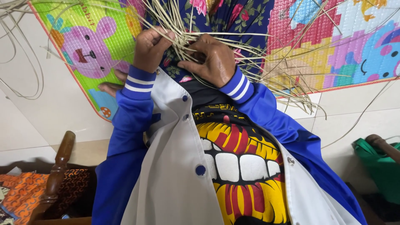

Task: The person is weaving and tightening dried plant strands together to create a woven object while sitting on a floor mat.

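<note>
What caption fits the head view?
Both hands, left hand and right hand, grip thin pale straw strips above a colourful foam mat.

A domestic interior, most likely a living room. Pale floor tiles carry a brightly coloured children's play mat printed with cartoon animals. A turned wooden furniture post stands beside an orange patterned cushion. A green bag lies at the edge, and loose pale reed strips spread across the mat.
</note>
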